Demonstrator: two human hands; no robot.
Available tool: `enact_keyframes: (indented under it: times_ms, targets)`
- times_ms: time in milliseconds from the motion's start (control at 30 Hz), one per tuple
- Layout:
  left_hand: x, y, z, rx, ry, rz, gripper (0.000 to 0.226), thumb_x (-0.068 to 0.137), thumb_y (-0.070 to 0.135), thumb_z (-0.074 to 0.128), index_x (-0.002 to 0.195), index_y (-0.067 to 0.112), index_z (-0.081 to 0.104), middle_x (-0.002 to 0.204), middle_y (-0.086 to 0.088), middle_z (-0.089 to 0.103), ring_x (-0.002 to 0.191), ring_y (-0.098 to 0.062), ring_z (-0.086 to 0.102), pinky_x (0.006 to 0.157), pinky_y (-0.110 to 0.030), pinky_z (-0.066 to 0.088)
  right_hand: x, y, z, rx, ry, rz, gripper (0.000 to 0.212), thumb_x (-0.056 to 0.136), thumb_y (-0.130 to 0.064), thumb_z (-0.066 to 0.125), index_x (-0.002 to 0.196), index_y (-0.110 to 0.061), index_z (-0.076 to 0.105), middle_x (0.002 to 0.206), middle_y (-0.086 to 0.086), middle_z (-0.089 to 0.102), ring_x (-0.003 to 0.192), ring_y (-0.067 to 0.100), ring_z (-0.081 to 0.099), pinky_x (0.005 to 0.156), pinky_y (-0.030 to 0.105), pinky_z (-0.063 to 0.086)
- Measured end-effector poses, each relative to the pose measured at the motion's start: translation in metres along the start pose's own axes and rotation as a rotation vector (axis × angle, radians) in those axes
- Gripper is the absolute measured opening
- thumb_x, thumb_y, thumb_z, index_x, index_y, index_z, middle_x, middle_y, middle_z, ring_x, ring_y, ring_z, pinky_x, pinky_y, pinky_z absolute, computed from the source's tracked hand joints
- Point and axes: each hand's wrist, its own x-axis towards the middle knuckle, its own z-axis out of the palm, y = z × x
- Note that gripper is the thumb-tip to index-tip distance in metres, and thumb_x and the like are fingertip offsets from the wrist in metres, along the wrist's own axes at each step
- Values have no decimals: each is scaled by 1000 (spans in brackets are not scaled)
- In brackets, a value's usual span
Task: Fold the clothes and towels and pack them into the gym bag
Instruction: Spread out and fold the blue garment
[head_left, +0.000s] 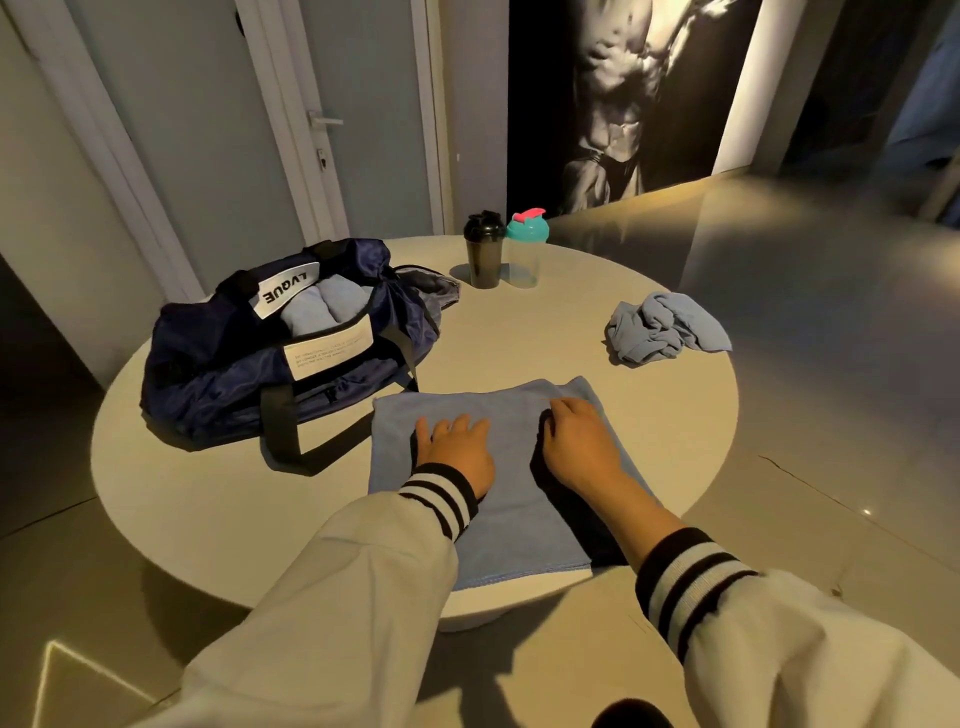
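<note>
About a third done, I'd say. One blue roll (317, 309) sits in the gym bag (208, 374), and a crumpled cloth (665, 327) waits at right. Now the left hand (457, 452) lies flat, fingers spread, on the towel (519, 530) on the desk (571, 322). The right hand (582, 447) bends its fingers onto it — grip unclear.

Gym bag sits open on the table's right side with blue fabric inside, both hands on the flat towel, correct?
No: the head view shows the gym bag on the table's left side, open, blue fabric inside; left hand and right hand on the flat towel.
</note>
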Motion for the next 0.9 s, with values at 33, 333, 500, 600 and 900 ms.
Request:
enact_keyframes:
  times_ms: [33, 333, 500, 600, 900]
  targets:
    - [2, 11, -3, -33, 21, 17, 54, 102, 27, 34, 156, 27, 25, 163, -1, 25, 148, -25, 22, 121, -52, -5, 2, 11, -4, 12, -2, 21, 26, 103, -13, 39, 99, 3, 60, 106, 22, 59, 98, 37, 51, 71, 33, 29]
    - [2, 69, 25, -183, 16, 194, 58, 105, 53, 21, 159, 33, 14, 167, 5, 8, 153, -16, 5, 123, -38, -2, 6, 57, -16, -173, -335, 124, 56, 107, -43, 15, 158, -20, 17, 167, 3, 7, 153, 26, 4, 119, 58, 7]
    - [3, 70, 28, -95, -7, 236, 62, 102, 60, 20, 159, 38, 7, 168, 6, -2, 154, -17, -4, 123, -42, -7, 0, 59, -20, -215, -252, 183, 58, 106, -41, 14, 160, -21, 7, 168, 1, -3, 154, 23, -7, 121, 58, -2]
    - [2, 71, 27, -98, 12, 242, 62, 102, 58, 26, 158, 37, 12, 168, 4, 3, 154, -19, 0, 124, -42, -3, 4, 46, -12, -167, -150, 16, 52, 107, -34, 23, 157, -19, 23, 167, 3, 11, 154, 22, 0, 122, 53, 4]
    - [-19, 84, 15, -40, 205, 193, 39, 103, 43, 36, 136, 30, 54, 135, 3, 53, 123, -22, 45, 103, -37, 29, -34, 53, -20, -51, 19, 2, 45, 94, -31, 28, 102, -10, 68, 103, 10, 60, 105, 34, 54, 78, 36, 35]
